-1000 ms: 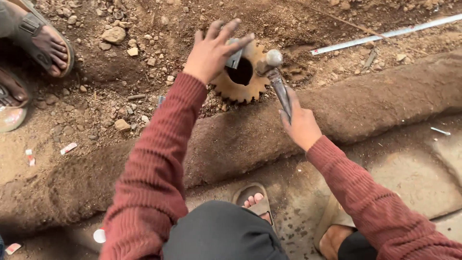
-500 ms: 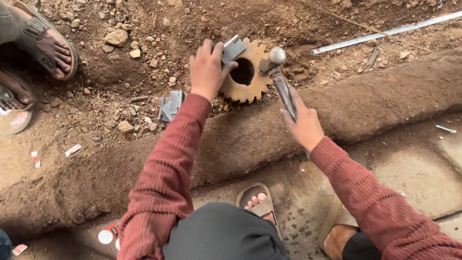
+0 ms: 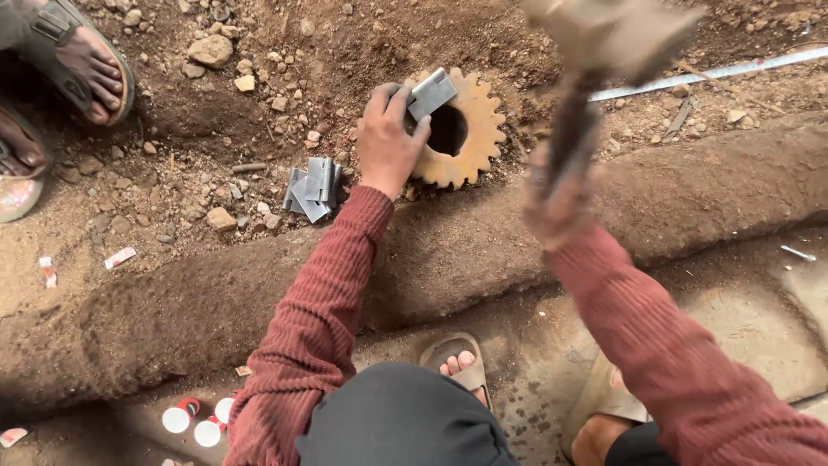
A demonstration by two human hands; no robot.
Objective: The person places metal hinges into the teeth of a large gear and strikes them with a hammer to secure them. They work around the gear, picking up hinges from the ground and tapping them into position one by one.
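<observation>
Steadying a grey metal piece (image 3: 430, 93) on the rusty gear (image 3: 461, 129), the left hand (image 3: 388, 142) is pinching it; the right hand (image 3: 561, 203) is gripping a raised hammer (image 3: 604, 34), needing a square blow.

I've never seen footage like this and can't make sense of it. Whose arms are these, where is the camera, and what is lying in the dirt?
There is no machine here: the camera sits on a person's head and looks down, so the two arms in red sleeves are that person's own. The left hand presses a small grey metal piece onto a rusty toothed gear that lies on the bare earth. The right hand grips a hammer, blurred because it is swinging. A small pile of similar grey pieces lies left of the gear among stones. At top left, the sandalled foot belongs to someone else.
</observation>
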